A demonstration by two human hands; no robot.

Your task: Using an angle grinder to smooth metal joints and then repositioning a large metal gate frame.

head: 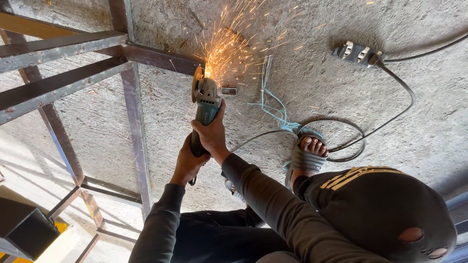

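Note:
Both hands hold a teal and grey angle grinder (206, 102). My left hand (187, 163) wraps its rear handle, and my right hand (213, 135) grips the body just ahead of it. The grinder's disc (197, 84) presses on the end of a rusty steel bar (163, 58), part of a welded steel frame (136, 131) standing on the concrete floor. Orange sparks (234, 44) spray up and to the right from the contact point. Dark long sleeves cover both arms.
A short cut metal piece (229, 91) lies beside the disc. A tangle of blue string (275, 109), a looping black cable (390, 119) and a power strip (358, 52) lie on the floor. My sandalled foot (307, 156) rests near the cable. A dark box (24, 229) sits bottom left.

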